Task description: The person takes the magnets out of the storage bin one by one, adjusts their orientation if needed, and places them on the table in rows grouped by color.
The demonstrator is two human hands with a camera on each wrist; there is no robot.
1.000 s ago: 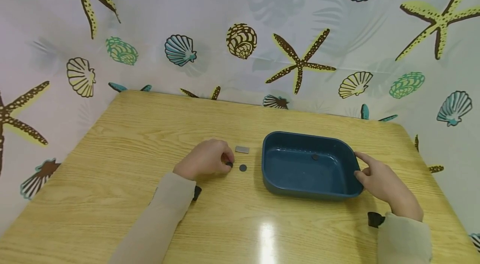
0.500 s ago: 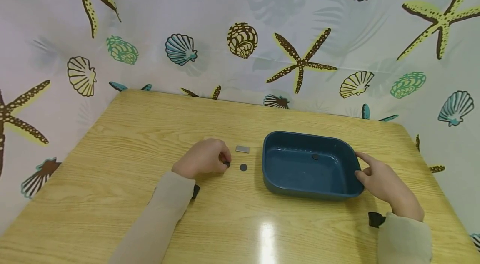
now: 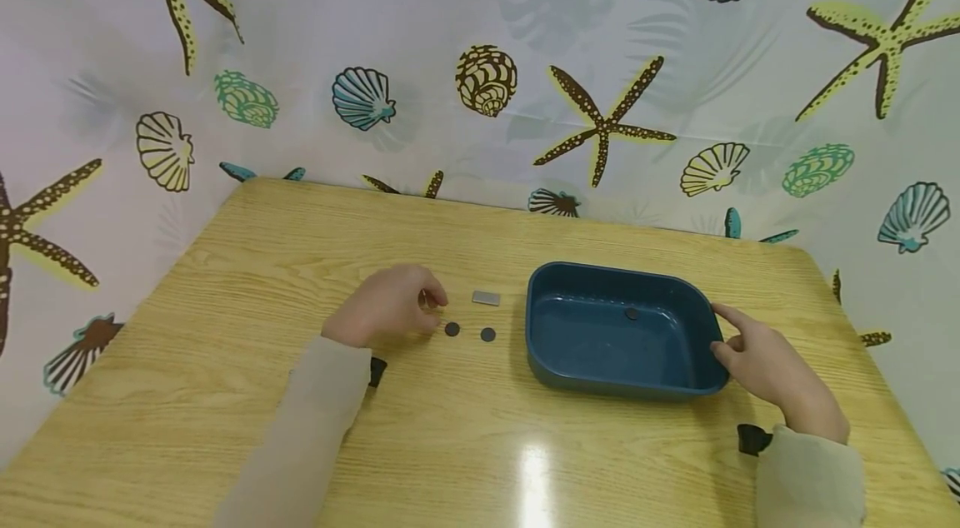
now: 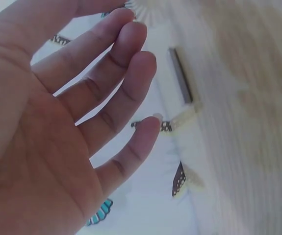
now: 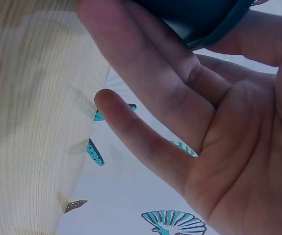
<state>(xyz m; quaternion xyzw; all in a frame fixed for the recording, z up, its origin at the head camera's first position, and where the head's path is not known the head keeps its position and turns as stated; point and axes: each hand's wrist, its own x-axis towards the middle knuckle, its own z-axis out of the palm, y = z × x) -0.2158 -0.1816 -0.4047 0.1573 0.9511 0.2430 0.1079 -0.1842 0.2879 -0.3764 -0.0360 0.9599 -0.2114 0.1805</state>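
Note:
My left hand (image 3: pixel 390 303) hovers just left of a small dark disc (image 3: pixel 452 329), holding nothing, its fingers loosely bent. The left wrist view shows the same left hand (image 4: pixel 77 107) with its palm bare. A second dark disc (image 3: pixel 487 335) lies to the right of the first. Behind them is a small grey bar (image 3: pixel 486 298), seen edge-on as a dark grey bar (image 4: pixel 181 76) in the left wrist view. At the right, my right hand (image 3: pixel 772 366) grips the right end of a dark blue basin (image 3: pixel 626 389). One dark disc (image 3: pixel 632 314) lies inside it.
The wooden table (image 3: pixel 300 245) carries everything. A white cloth (image 3: pixel 420 12) printed with shells and starfish hangs behind and along both sides. Dark wrist straps (image 3: pixel 752 439) show at the cuffs.
My left hand first drew a disc leftward between its fingertips, then let it go and moved off to the left. The disc lies on the table. The right hand has stayed at the basin.

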